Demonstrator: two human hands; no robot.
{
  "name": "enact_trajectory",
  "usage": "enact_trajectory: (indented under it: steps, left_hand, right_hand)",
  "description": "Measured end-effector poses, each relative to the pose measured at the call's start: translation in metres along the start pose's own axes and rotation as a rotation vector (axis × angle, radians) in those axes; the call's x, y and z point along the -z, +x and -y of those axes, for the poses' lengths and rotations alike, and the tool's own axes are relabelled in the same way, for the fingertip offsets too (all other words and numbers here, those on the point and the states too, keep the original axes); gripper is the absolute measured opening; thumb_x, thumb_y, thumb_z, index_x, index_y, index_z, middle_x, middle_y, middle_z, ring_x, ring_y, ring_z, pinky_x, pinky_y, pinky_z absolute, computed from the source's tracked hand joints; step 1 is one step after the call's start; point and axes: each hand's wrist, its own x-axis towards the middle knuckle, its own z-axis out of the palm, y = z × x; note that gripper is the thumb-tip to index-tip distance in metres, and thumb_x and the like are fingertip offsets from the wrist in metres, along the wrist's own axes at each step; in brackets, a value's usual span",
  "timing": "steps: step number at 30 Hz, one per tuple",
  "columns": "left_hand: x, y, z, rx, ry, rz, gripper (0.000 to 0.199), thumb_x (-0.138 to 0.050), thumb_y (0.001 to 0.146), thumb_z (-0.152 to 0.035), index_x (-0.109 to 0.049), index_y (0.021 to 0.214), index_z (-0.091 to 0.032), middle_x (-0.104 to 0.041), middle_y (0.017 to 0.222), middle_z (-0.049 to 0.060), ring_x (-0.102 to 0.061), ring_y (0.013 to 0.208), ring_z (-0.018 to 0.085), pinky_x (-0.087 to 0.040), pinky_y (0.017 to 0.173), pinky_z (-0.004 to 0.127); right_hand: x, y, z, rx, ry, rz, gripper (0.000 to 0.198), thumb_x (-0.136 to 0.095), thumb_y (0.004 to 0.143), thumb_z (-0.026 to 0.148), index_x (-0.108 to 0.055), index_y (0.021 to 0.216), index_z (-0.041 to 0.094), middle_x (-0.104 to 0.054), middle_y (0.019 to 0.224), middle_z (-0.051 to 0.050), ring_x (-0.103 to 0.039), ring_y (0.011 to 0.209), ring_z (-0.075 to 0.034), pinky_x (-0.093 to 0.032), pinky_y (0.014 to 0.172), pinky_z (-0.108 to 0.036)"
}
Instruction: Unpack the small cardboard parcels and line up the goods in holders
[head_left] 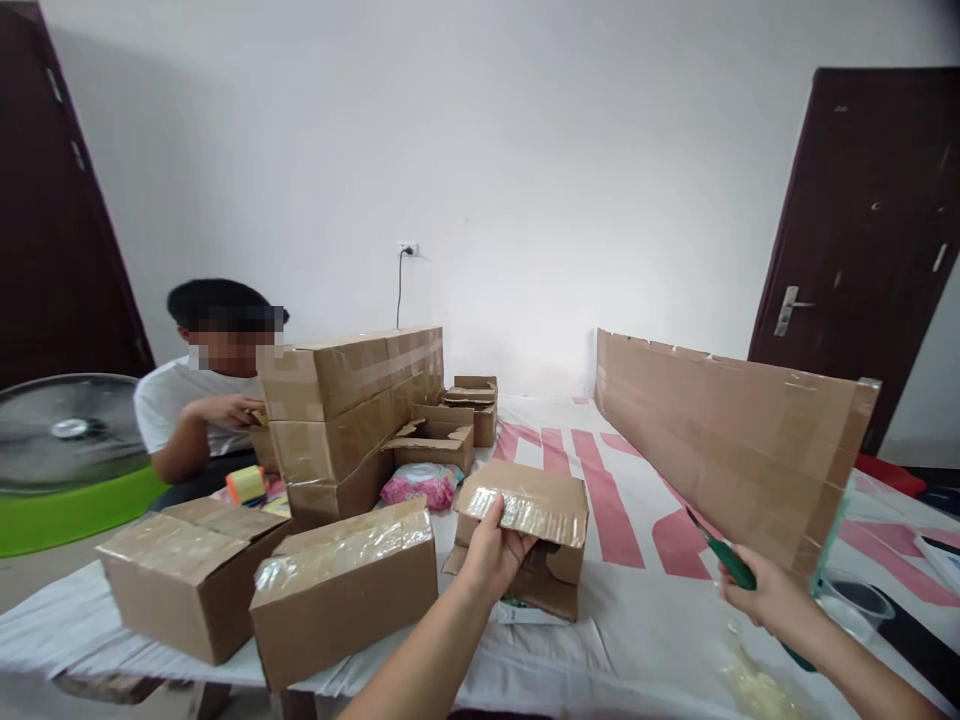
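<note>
My left hand [499,550] is closed on the top flap of a small cardboard box [536,500], thumb above and fingers tucked under it. The front of this box is torn open, and something white and green [532,610] shows beneath its lower edge. To the right, my right hand [765,590] grips a green-handled knife [731,562], its thin dark blade pointing up and left, apart from the box. Two taped cardboard boxes, one nearer [345,595] and one farther left [191,570], sit left of my left hand.
A wall of stacked boxes [337,430] stands left, with opened boxes [431,435] and a pink wipes pack [422,485] beside it. A cardboard panel [727,430] stands right, near a clear plastic cup [855,605]. A co-worker [217,400] sits behind the stack.
</note>
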Motion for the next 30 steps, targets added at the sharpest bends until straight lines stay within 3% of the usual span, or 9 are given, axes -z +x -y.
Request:
enact_trajectory:
  steps: [2, 6, 11, 14, 16, 20, 24, 27, 30]
  left_hand:
    - [-0.003, 0.001, -0.003, -0.018, 0.014, -0.010, 0.024, -0.046, 0.097, -0.026, -0.056, 0.115, -0.014, -0.073, 0.094, 0.011, -0.072, 0.087, 0.023, -0.061, 0.078, 0.039]
    - [-0.016, 0.007, -0.015, -0.046, 0.081, -0.012, 0.021, -0.045, 0.097, -0.026, -0.055, 0.110, -0.014, -0.071, 0.088, 0.010, -0.072, 0.083, 0.023, -0.061, 0.077, 0.040]
    - [-0.038, 0.025, -0.037, -0.062, 0.282, 0.013, 0.027, -0.052, 0.093, -0.031, -0.054, 0.112, -0.012, -0.065, 0.109, 0.017, -0.071, 0.093, 0.025, -0.059, 0.080, 0.037]
    - [-0.042, 0.033, -0.047, -0.103, 0.471, 0.019, 0.028, -0.065, 0.083, -0.025, -0.057, 0.106, -0.011, -0.061, 0.113, 0.020, -0.068, 0.097, 0.028, -0.055, 0.085, 0.039]
    - [-0.039, 0.036, -0.052, -0.173, 0.612, 0.040, 0.027, -0.072, 0.076, -0.020, -0.061, 0.100, -0.013, -0.062, 0.108, 0.016, -0.065, 0.101, 0.028, -0.052, 0.090, 0.040]
    - [-0.019, 0.033, -0.049, -0.315, 0.915, 0.086, 0.019, -0.077, 0.066, -0.018, -0.067, 0.083, -0.020, -0.065, 0.097, 0.007, -0.056, 0.111, 0.028, -0.042, 0.101, 0.039]
    - [0.022, 0.017, -0.023, -0.299, 1.198, 0.141, 0.022, -0.077, 0.058, -0.019, -0.069, 0.079, -0.023, -0.066, 0.100, 0.006, -0.052, 0.116, 0.032, -0.033, 0.108, 0.041]
    - [0.062, 0.001, 0.000, -0.208, 1.386, 0.142, 0.059, -0.081, 0.044, -0.015, -0.069, 0.102, -0.022, -0.061, 0.124, 0.011, -0.044, 0.127, 0.037, -0.026, 0.112, 0.043]
    - [0.096, -0.007, 0.013, -0.099, 1.536, 0.112, 0.089, -0.081, 0.034, -0.008, -0.061, 0.120, -0.018, -0.054, 0.135, 0.017, -0.040, 0.132, 0.042, -0.027, 0.111, 0.044]
  right_hand:
    - [-0.010, 0.007, -0.049, -0.121, -0.141, -0.005, 0.006, -0.053, 0.065, 0.027, -0.048, 0.064, 0.024, -0.051, 0.049, 0.004, -0.052, 0.043, -0.016, -0.039, 0.045, -0.027]
    - [-0.035, 0.000, -0.109, -0.180, -0.446, 0.033, 0.008, -0.054, 0.069, 0.024, -0.058, 0.061, 0.024, -0.067, 0.063, -0.006, -0.069, 0.069, -0.028, -0.048, 0.063, -0.034]
    - [-0.041, -0.006, -0.110, -0.174, -0.608, 0.010, 0.024, -0.051, 0.075, 0.028, -0.066, 0.092, 0.021, -0.067, 0.099, -0.017, -0.069, 0.086, -0.034, -0.049, 0.073, -0.044]
    - [-0.032, -0.002, -0.103, -0.165, -0.664, 0.036, 0.029, -0.049, 0.079, 0.030, -0.065, 0.100, 0.019, -0.064, 0.104, -0.018, -0.069, 0.086, -0.033, -0.049, 0.071, -0.042]
    - [-0.026, 0.002, -0.100, -0.151, -0.627, 0.029, 0.027, -0.047, 0.081, 0.030, -0.065, 0.098, 0.020, -0.065, 0.103, -0.017, -0.068, 0.090, -0.032, -0.049, 0.072, -0.041]
    - [-0.030, 0.007, -0.088, -0.047, -0.560, -0.008, 0.030, -0.046, 0.080, 0.026, -0.061, 0.106, 0.019, -0.065, 0.111, -0.017, -0.067, 0.097, -0.031, -0.048, 0.076, -0.038]
    - [-0.057, 0.007, -0.066, 0.068, -0.464, 0.097, 0.039, -0.053, 0.076, 0.022, -0.059, 0.114, 0.023, -0.068, 0.114, -0.011, -0.067, 0.098, -0.029, -0.048, 0.075, -0.034]
    - [-0.076, 0.006, -0.047, 0.122, -0.536, 0.189, 0.029, -0.059, 0.069, 0.018, -0.067, 0.096, 0.023, -0.072, 0.096, -0.008, -0.068, 0.092, -0.031, -0.048, 0.077, -0.038]
    - [-0.086, 0.008, -0.025, 0.200, -0.680, 0.115, 0.021, -0.063, 0.066, 0.015, -0.071, 0.085, 0.020, -0.071, 0.099, -0.013, -0.063, 0.101, -0.037, -0.045, 0.084, -0.049]
